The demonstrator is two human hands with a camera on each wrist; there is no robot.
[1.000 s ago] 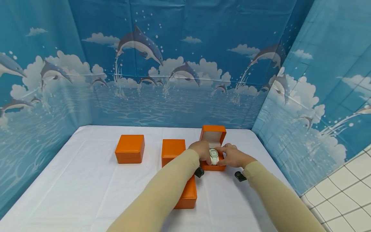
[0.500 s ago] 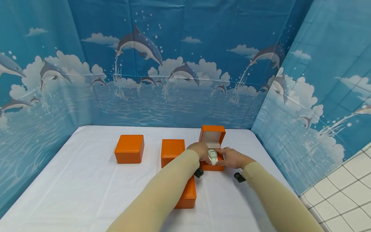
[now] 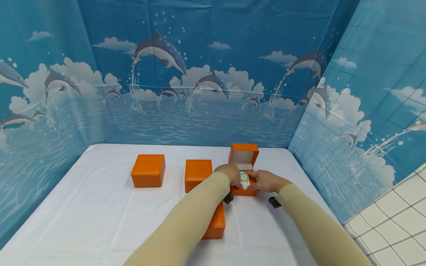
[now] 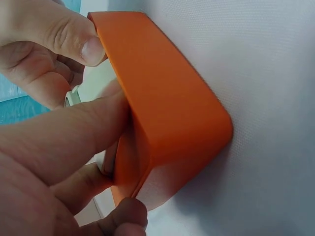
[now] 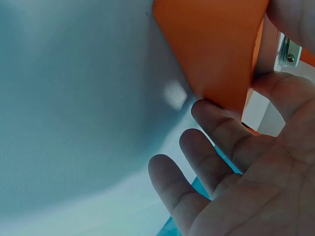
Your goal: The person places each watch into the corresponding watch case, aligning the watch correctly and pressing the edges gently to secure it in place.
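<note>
A pale green wristwatch (image 3: 244, 178) sits in an orange watch box (image 3: 245, 192), whose lid stands raised at the back. My left hand (image 3: 229, 173) grips the watch from its left side, with the thumb and a finger inside the box's rim. From the other side my right hand (image 3: 269, 181) holds it between thumb and index finger. In the right wrist view, the other fingers (image 5: 211, 162) of that hand spread outside the box, one touching its wall. The left wrist view shows part of the watch (image 4: 96, 78) behind the thumb and finger.
Three more orange boxes, all with lids down, are on the white-covered table (image 3: 100, 214): one at the left (image 3: 148, 170), one at the middle (image 3: 198, 170), and one nearer the front (image 3: 215, 223), partly behind the left sleeve. A dolphin-print curtain (image 3: 199, 122) hangs around the table.
Both hands stay at the watch in the box. The right hand's fingers have settled slightly lower; the watch appears a little lower in the box. The other boxes have not moved.
</note>
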